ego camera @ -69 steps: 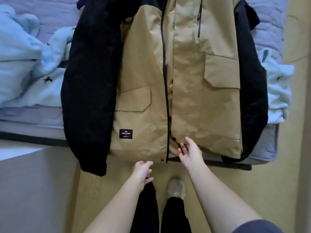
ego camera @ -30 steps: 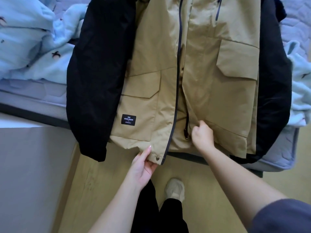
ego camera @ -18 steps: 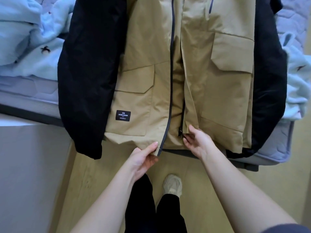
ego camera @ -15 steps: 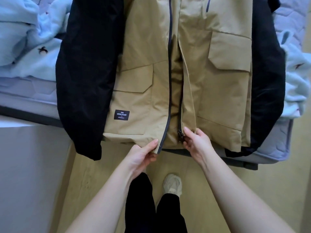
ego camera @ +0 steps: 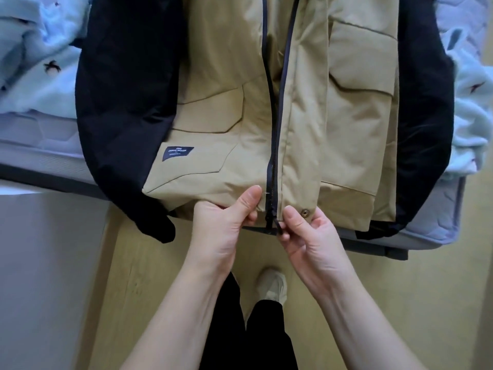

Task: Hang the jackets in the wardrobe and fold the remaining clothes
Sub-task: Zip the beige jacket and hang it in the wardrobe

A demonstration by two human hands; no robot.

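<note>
Two hands at the hem of the jacket (ego camera: 306, 129), apparently starting the zip before hanging.

- Lying front-up on the bed (ego camera: 426, 236), with hem and one black sleeve (ego camera: 120, 116) hanging over the edge above the floor (ego camera: 149, 276).
- Gripping the tan hem just beside the zipper (ego camera: 272, 180) with the left hand (ego camera: 221, 225), thumb on top, fingers curled under.
- Pinching the dark pull (ego camera: 278, 226) at the zip's foot with the right hand (ego camera: 309, 236), just below the brass snap (ego camera: 304, 212).
- Splayed apart higher up, meeting near the hem. Cannot tell whether meshed or merely overlapped: too dark and small.

Risks, as a judgement only:
- Pulling up with the pin half-seated means a skewed run or a jam at the first teeth.
- Letting the left grip go slack means no counter-tension, so the hem would ride up with the slider instead of closing.
- Catching the tan storm flap beside the teeth in the slider: loose fabric right next to the track.
- Tugging toward the body could drag the whole garment off the bed, given the overhang.
- Snagging the pale blue clothes (ego camera: 40, 84) touching both sides, if the jacket slides.
</note>
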